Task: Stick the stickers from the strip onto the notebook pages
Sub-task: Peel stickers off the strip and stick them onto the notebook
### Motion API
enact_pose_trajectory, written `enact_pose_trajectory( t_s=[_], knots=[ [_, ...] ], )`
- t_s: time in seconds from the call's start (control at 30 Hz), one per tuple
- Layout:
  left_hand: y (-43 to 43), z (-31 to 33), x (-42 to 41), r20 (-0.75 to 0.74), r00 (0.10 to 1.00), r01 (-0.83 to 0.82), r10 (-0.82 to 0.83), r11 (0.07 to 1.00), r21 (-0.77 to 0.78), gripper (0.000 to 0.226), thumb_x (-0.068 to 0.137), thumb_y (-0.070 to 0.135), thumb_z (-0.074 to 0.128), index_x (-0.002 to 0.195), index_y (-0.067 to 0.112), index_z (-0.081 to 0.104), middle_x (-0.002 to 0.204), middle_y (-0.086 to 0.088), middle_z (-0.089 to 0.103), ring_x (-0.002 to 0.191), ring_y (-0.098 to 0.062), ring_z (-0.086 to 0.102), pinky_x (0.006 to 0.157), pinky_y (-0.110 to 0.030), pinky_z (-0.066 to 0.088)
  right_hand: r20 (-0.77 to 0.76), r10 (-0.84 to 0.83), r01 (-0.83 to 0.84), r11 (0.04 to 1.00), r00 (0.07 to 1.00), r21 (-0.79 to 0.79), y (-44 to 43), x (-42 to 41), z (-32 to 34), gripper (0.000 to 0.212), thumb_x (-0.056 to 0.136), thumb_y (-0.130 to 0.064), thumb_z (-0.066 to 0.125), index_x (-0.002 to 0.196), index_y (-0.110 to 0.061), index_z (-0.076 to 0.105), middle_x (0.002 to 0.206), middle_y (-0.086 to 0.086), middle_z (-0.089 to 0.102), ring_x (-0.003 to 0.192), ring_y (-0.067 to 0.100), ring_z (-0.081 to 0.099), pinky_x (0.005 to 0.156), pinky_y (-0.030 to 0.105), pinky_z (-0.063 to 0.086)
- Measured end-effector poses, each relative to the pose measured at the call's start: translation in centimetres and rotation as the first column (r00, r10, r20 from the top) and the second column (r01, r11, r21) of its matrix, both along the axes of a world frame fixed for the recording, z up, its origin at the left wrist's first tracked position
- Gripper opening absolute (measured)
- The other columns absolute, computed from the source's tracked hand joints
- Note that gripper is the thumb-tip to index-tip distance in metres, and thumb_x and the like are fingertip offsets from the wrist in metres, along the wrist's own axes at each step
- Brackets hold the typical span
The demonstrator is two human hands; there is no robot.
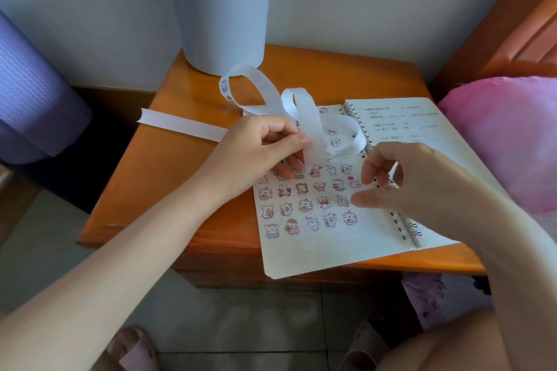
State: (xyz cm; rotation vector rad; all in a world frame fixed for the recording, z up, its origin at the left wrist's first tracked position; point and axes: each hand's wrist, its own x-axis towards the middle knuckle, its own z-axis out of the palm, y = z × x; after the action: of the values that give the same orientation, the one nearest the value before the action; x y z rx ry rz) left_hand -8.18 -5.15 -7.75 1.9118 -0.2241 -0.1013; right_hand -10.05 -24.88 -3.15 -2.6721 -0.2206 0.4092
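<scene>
— Where's the sticker strip (307, 117) just now?

— Its flat tail runs off leftward past the bench (180, 175) edge. The rest curls in loops over the spiral notebook (316, 253). The left hand (265, 144) pinches it between thumb and forefinger, the lower fingers (284, 170) resting on the left page.

— And the other hand?

— The right hand (410, 178) hovers by the binding, fingers curled, thumb and forefinger apart. Whether a sticker clings there, I cannot tell.

— Which is nearer the strip?

— The left holds it; the pinched stretch stands nearly upright, just left of the right hand, above the bear stickers (304, 205) already down.
</scene>
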Motion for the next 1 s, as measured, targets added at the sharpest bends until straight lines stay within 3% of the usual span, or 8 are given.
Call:
enact_pose_trajectory(
  t_s=[0.17,0.43,0.57,0.67,0.73,0.83,1.0],
  knots=[
    [0.0,0.0,0.0,0.001,1.000,0.000,0.000,1.000,0.011,0.017,0.093,0.021,0.057,0.089,0.012,0.070,0.084,-0.001,0.073,0.066,-0.007,0.070,0.058,-0.011,0.051,0.018,-0.025,0.027,0.997,1.000,-0.075,0.5,0.0,-0.5,0.038,0.063,-0.051,0.077,0.080,-0.028,0.052,0.081,-0.012,0.051,0.066,0.005,0.043,0.052,0.021,0.030],
    [0.0,-0.2,0.0,0.003,1.000,0.001,-0.001,1.000,0.020,0.017,0.093,0.021,0.057,0.089,0.012,0.070,0.084,0.000,0.073,0.068,-0.007,0.070,0.059,-0.012,0.052,-0.020,0.011,-0.012,0.998,1.000,-0.055,-0.1,0.4,-0.4,0.026,0.069,-0.040,0.078,0.078,-0.028,0.056,0.085,-0.004,0.056,0.063,0.010,0.043,0.055,0.023,0.034],
    [0.2,-0.2,0.1,0.008,1.000,0.003,-0.003,1.000,0.003,0.018,0.093,0.021,0.056,0.090,0.011,0.070,0.083,-0.002,0.073,0.068,-0.009,0.070,0.059,-0.013,0.053,-0.020,0.033,-0.034,0.998,0.999,-0.048,-0.2,0.2,-0.4,0.036,0.061,-0.046,0.081,0.080,-0.030,0.055,0.083,-0.010,0.053,0.066,0.009,0.045,0.057,0.022,0.035],
    [0.2,-0.3,0.1,0.013,1.000,0.013,-0.013,1.000,-0.007,0.019,0.094,0.021,0.056,0.091,0.009,0.070,0.083,-0.002,0.074,0.069,-0.011,0.070,0.061,-0.016,0.055,-0.042,0.072,-0.074,0.996,0.997,-0.057,-0.5,0.4,-0.6,0.027,0.068,-0.039,0.079,0.080,-0.030,0.057,0.082,-0.011,0.055,0.068,0.008,0.047,0.056,0.019,0.035],
    [0.2,-0.3,0.1,0.018,1.000,0.017,-0.017,1.000,-0.021,0.020,0.094,0.020,0.055,0.092,0.008,0.070,0.083,-0.004,0.073,0.069,-0.012,0.070,0.061,-0.017,0.055,-0.020,0.074,-0.075,0.997,0.997,-0.005,-0.7,0.6,-0.7,0.018,0.073,-0.036,0.076,0.077,-0.030,0.060,0.079,-0.011,0.059,0.065,0.006,0.048,0.056,0.018,0.036],
    [0.2,-0.2,0.2,0.021,1.000,0.014,-0.013,0.999,-0.052,0.019,0.094,0.020,0.055,0.093,0.006,0.068,0.083,-0.005,0.073,0.068,-0.012,0.070,0.059,-0.018,0.055,0.129,0.007,-0.032,0.981,0.992,0.192,-0.5,0.8,-1.1,0.010,0.075,-0.038,0.071,0.076,-0.030,0.064,0.077,-0.012,0.063,0.065,0.005,0.052,0.056,0.016,0.040],
    [0.2,-0.1,0.1,0.045,0.999,0.001,0.004,0.994,-0.114,0.018,0.094,0.019,0.054,0.091,0.007,0.066,0.078,-0.004,0.071,0.065,-0.015,0.070,0.057,-0.023,0.057,0.271,-0.054,-0.058,0.920,0.961,0.387,1.2,1.1,-2.1,0.017,0.075,-0.042,0.067,0.089,-0.033,0.064,0.082,-0.016,0.066,0.071,0.003,0.058,0.058,0.014,0.042]
  ],
)
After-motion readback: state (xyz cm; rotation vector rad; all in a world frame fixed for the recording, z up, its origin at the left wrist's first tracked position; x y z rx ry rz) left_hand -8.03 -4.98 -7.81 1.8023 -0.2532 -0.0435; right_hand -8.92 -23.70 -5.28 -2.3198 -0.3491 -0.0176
